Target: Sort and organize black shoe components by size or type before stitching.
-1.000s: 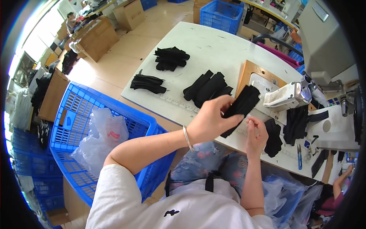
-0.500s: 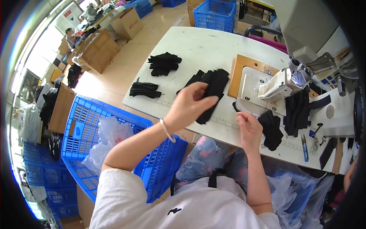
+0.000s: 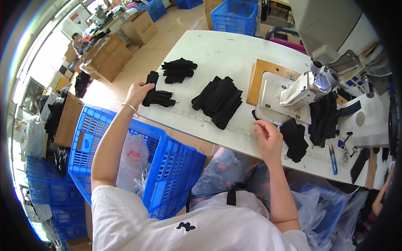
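Observation:
My left hand [image 3: 139, 93] is at the table's left edge, its thumb and fingers closed on a black fabric piece [image 3: 151, 80]. That piece stands up beside a small black fabric stack [image 3: 162, 99]. Another small black stack [image 3: 179, 70] lies farther back. A larger fanned pile of black fabric pieces [image 3: 218, 101] spreads over the middle of the table. Near the front edge, left of a loose black fabric bundle [image 3: 294, 140], my right hand [image 3: 269, 140] has its fingers curled in; whatever they may hold does not show.
A sewing machine [image 3: 298, 93] stands on the white table [image 3: 217, 46] at the right, with more black fabric [image 3: 323, 120] beside it. Blue-handled snips [image 3: 333, 160] lie near the front edge. A blue crate [image 3: 176, 167] with clear plastic bags stands left of my legs.
My left hand has moved from the middle pile to the left table edge, now gripping a black fabric piece. My right hand stays near the same place.

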Motion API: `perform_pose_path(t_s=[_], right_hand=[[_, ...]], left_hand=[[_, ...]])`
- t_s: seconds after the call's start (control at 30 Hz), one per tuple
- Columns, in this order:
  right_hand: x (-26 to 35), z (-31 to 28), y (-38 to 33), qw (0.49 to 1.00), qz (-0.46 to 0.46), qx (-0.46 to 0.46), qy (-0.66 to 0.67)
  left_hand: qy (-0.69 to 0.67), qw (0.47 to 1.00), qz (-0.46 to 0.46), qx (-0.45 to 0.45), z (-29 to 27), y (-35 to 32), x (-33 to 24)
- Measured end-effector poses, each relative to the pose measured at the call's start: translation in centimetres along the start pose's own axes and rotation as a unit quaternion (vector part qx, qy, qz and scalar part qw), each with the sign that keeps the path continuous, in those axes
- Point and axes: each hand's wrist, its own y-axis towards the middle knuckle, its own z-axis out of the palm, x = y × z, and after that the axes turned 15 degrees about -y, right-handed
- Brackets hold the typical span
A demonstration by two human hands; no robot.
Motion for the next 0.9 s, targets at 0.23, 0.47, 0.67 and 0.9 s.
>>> perform_pose_path(t_s=[0.23, 0.47, 0.67, 0.9], right_hand=[[-0.1, 0.4, 0.3, 1.0, -0.017, -0.01, 0.001], [0.0, 1.0, 0.1, 0.996, -0.082, 0.0, -0.031], [-0.5, 1.2, -0.2, 0.996, -0.062, -0.067, -0.012], [-1.2, 0.0, -0.5, 0.997, -0.055, -0.058, -0.005]], left_hand=[[0.227, 0.972, 0.059, 0.005, 1.8, 1.1, 0.9], [0.162, 0.979, 0.097, 0.075, -1.3, 2.7, 4.5], [0.295, 0.908, 0.24, 0.175, 8.0, 10.9, 1.4], [0.294, 0.88, 0.275, 0.25, 14.9, 12.2, -1.5]])
